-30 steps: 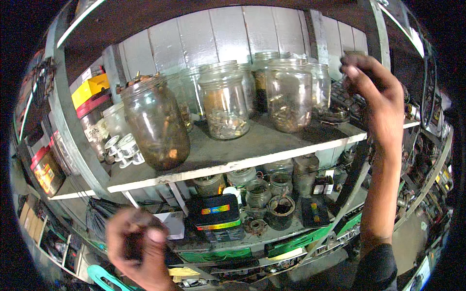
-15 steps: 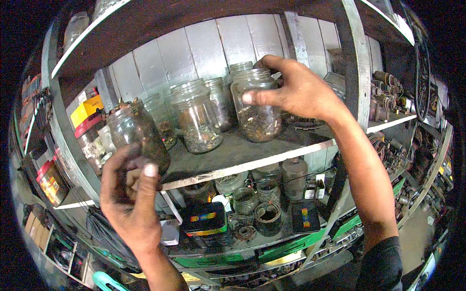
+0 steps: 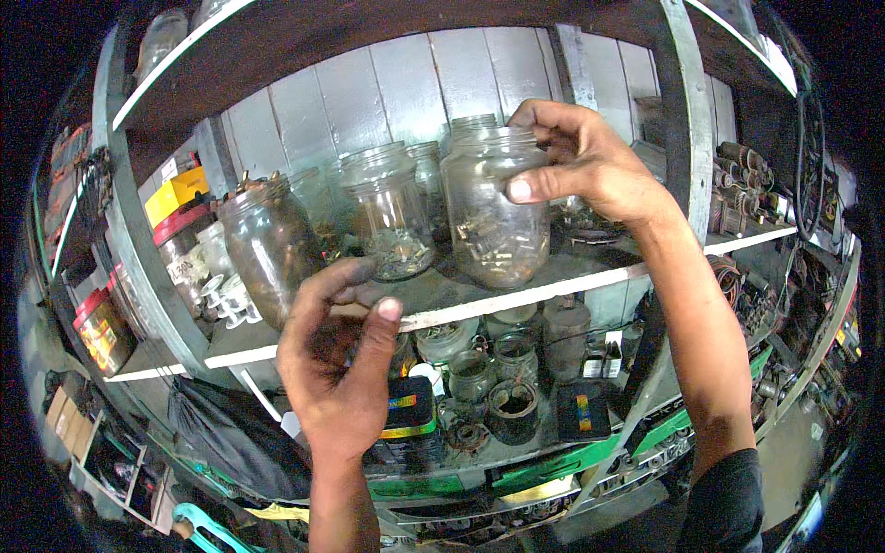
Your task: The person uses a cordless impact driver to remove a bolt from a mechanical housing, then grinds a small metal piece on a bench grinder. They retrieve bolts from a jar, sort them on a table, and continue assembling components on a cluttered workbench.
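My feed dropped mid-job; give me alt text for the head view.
The right hand grips the rim of a clear glass jar holding small metal parts on a white shelf. The left hand is raised below, fingers pinched. More jars stand alongside.

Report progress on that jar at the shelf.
Done: the right hand grips the clear glass jar by its rim, tilted at the shelf edge. In hand: left hand raised below, fingers pinched, not touching it. Left: the jar is not clear of the shelf.
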The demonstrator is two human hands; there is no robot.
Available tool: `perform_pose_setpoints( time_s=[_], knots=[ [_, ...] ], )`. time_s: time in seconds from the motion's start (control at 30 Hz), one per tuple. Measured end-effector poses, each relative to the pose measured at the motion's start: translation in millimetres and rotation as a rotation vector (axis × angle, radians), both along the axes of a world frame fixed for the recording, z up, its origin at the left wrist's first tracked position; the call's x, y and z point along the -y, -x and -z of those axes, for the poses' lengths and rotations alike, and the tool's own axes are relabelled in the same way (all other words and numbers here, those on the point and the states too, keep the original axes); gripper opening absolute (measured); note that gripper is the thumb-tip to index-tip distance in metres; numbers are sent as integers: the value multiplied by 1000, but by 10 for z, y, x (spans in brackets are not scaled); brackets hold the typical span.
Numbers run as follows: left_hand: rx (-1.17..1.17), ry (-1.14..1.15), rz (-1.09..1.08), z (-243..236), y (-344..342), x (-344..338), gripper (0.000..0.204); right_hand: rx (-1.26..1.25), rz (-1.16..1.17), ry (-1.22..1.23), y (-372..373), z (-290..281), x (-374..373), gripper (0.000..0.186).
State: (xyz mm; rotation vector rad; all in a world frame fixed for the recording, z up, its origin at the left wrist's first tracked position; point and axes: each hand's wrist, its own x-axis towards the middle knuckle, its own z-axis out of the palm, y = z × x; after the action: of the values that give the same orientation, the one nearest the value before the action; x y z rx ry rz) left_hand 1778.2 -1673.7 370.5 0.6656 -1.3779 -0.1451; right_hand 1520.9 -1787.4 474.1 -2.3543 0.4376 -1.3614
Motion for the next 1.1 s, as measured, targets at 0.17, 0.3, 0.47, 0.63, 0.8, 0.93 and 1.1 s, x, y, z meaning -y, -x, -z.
perform_pose_setpoints(
  time_s=[0.17,0.3,0.47,0.63,0.8,0.93,1.1],
  knots=[
    [7,-89,29,138,43,-78,34,96,-173,-51,4,22,-34,45],
    [-176,-288,459,471,235,-252,44,191,-297,-59,107,123,-186,52],
    [-503,-602,1398,917,596,-227,81,228,-315,-131,286,534,-542,68],
    [-940,-728,1903,1314,901,-209,95,-131,-115,120,465,1183,-1147,47],
    [-991,-810,1809,1922,1249,-68,64,-98,13,-66,525,1811,-1667,49],
    [-1054,-967,1903,2333,1504,58,56,-72,312,-95,632,2084,-2018,66],
    [-1170,-1261,2190,2538,1930,67,59,-70,456,-162,951,2345,-2326,77]
  ],
)
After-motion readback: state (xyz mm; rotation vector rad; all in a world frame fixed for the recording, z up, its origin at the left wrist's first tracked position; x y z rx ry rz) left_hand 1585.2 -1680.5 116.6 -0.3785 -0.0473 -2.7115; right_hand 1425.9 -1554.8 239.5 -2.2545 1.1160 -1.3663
